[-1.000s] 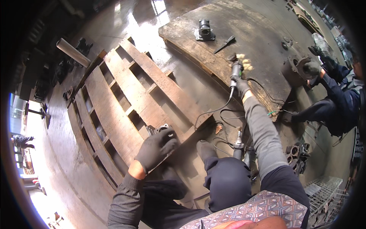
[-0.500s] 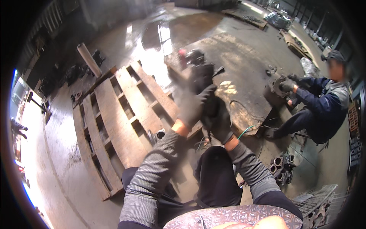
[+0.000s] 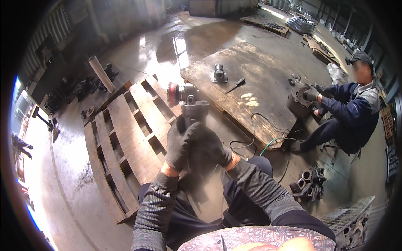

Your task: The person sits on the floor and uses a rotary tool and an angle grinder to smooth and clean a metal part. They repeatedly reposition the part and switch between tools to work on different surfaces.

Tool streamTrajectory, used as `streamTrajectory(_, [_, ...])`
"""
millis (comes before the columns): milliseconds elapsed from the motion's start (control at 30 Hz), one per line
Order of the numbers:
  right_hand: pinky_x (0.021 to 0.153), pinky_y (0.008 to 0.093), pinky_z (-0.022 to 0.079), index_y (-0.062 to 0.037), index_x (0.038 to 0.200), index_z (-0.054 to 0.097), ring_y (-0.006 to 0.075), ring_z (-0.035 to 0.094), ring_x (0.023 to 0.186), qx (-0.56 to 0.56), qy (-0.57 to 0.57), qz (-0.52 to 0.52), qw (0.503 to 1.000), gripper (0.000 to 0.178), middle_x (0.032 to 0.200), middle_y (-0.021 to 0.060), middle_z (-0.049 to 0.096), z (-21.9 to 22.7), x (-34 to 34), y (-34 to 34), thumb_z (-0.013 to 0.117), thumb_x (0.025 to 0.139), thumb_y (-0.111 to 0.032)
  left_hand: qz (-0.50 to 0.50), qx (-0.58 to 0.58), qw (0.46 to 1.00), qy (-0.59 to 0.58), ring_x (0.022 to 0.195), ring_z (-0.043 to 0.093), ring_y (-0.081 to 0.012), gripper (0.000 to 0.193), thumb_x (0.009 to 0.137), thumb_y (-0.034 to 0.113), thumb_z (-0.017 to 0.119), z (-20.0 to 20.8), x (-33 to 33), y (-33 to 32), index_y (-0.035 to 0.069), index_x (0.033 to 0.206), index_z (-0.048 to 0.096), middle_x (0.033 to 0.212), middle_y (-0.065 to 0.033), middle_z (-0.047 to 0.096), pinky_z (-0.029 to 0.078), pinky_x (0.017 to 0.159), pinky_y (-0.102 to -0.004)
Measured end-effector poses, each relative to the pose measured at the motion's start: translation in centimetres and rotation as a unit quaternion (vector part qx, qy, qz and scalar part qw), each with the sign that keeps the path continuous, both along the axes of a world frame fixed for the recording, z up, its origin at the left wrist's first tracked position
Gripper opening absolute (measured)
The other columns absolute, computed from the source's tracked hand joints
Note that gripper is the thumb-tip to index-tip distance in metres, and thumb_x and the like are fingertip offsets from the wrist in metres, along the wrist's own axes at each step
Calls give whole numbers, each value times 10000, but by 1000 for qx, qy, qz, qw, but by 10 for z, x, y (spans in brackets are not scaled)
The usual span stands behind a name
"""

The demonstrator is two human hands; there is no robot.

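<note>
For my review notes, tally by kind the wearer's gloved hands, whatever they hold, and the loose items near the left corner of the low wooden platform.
Gloved hands: 2 (left hand, right hand)
Grey power tool, held in both: 1
Dark flanged metal part: 1
Dark slim hand tool: 1
Total: 5

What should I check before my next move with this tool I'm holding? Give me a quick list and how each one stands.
1. Both hands on the grey tool: ok, left hand and right hand are closed around it.
2. Hands covered: ok, both are gloved.
3. Red-and-dark wheel stopped: cannot tell from a single picture.
4. Co-worker away from the wheel: ok, seated at the right of the wooden platform.
5. Dark cable connected to the tool: cannot tell, the hands hide the tool's rear.
</note>
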State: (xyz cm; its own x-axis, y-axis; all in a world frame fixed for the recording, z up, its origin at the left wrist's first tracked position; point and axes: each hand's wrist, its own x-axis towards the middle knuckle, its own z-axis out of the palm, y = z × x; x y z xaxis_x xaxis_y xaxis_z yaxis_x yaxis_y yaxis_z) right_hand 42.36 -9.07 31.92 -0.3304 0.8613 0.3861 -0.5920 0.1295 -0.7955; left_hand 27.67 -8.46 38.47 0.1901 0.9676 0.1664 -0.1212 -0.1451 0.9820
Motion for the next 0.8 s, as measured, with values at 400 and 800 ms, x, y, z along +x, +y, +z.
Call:
streamTrajectory(400, [910,356,576,25,1401,589,190,660,1110,-90,-170,-173,966,564,1235,86,675,-49,-18,18,762,883,-118,-87,-245,929,-262,1003,687,-166,508,1093,440,633,-73,4,40,70,1440,641,1184,-37,701,570,884,-309])
streamTrajectory(800, [974,374,590,55,1321,676,240,729,1078,-244,-162,-203,934,475,1239,167,730,-70,21,15,746,1008,-297,-81,-201,971,-105,766,506,-7,459,1055,166,734,-164,21,-45,60,1438,504,937,47,556,454,666,-197])
